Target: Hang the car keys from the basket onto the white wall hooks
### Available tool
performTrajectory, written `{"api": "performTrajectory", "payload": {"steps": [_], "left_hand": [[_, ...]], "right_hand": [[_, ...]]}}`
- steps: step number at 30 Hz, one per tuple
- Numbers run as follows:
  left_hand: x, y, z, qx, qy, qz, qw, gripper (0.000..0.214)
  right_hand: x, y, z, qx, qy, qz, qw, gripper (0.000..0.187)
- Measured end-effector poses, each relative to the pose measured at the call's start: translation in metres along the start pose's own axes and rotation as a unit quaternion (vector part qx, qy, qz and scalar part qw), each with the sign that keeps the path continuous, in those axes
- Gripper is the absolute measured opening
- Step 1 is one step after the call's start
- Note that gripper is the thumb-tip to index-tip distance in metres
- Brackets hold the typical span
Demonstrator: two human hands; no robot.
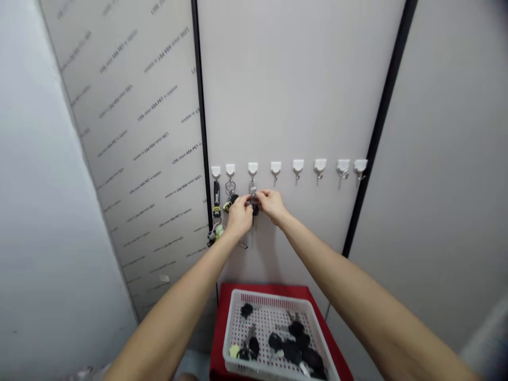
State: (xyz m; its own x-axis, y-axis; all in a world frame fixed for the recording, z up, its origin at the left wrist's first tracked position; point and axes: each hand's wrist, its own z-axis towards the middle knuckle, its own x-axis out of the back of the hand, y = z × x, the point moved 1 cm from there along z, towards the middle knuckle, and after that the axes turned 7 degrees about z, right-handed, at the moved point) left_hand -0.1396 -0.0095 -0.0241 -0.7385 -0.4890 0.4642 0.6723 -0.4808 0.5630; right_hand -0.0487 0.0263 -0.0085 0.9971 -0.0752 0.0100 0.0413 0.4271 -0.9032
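Observation:
Both my hands meet at the third hook [253,168] from the left on the pale wall panel. A bunch of keys [255,209] with a ring and a dark key head hangs there. My left hand [240,214] pinches it from the left, and my right hand [271,205] pinches it near the ring from the right. Just left of my left hand, a key ring with keys [230,186] hangs from the second hook. A black strap keychain [216,198] with small charms dangles from the first hook. My fingers partly hide the bunch.
Several white hooks [298,165] continue in a row to the right, with nothing hanging from those. Below stands a white plastic basket [273,300] holding several dark keys [291,350], on a red cloth [222,317]. Black strips [375,137] edge the panel.

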Motion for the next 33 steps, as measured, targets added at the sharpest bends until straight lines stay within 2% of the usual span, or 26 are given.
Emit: {"api": "performTrajectory", "payload": {"steps": [3,4,5,7,8,10,12,13,15,20,23,26,30,33], "left_hand": [[-0.008,-0.014,-0.028,0.007,-0.016,-0.011,1.0,0.032],[-0.014,-0.02,-0.042,0.014,-0.032,-0.017,0.999,0.032],[-0.02,-0.026,-0.058,0.025,-0.056,-0.024,0.998,0.031],[-0.037,-0.039,-0.095,0.052,-0.126,-0.026,0.99,0.03],[-0.046,-0.045,-0.116,0.063,-0.17,-0.022,0.983,0.029],[-0.064,-0.055,-0.154,0.066,-0.258,0.005,0.964,0.029],[-0.08,-0.062,-0.185,0.044,-0.339,0.038,0.939,0.03],[-0.086,-0.064,-0.196,0.028,-0.372,0.056,0.926,0.031],[-0.094,-0.066,-0.209,0.0,-0.415,0.094,0.905,0.034],[-0.099,-0.068,-0.211,-0.011,-0.449,0.171,0.877,0.032],[-0.099,-0.071,-0.21,-0.001,-0.432,0.19,0.882,0.025],[-0.101,-0.076,-0.211,0.012,-0.41,0.167,0.897,0.02],[-0.102,-0.079,-0.208,0.074,-0.421,0.084,0.9,0.016],[-0.098,-0.076,-0.202,0.102,-0.427,0.024,0.898,0.015]], "right_hand": [[0.014,0.021,-0.017,0.033,0.028,-0.053,0.998,0.022],[0.021,0.03,-0.028,0.049,0.018,-0.082,0.995,0.024],[0.029,0.041,-0.042,0.058,-0.015,-0.116,0.991,0.024],[0.047,0.067,-0.076,0.033,-0.147,-0.192,0.97,0.022],[0.057,0.08,-0.096,0.001,-0.235,-0.237,0.943,0.021],[0.077,0.107,-0.133,-0.066,-0.368,-0.349,0.859,0.019],[0.094,0.127,-0.162,-0.09,-0.396,-0.453,0.794,0.024],[0.1,0.134,-0.173,-0.085,-0.388,-0.493,0.774,0.028],[0.106,0.143,-0.187,-0.057,-0.359,-0.537,0.761,0.032],[0.103,0.153,-0.197,-0.021,-0.31,-0.534,0.786,0.026],[0.1,0.158,-0.197,-0.024,-0.291,-0.536,0.792,0.018],[0.099,0.16,-0.197,-0.017,-0.276,-0.53,0.802,0.018],[0.098,0.153,-0.197,0.017,-0.222,-0.479,0.849,0.02],[0.091,0.15,-0.197,0.008,-0.245,-0.377,0.893,0.024]]}}
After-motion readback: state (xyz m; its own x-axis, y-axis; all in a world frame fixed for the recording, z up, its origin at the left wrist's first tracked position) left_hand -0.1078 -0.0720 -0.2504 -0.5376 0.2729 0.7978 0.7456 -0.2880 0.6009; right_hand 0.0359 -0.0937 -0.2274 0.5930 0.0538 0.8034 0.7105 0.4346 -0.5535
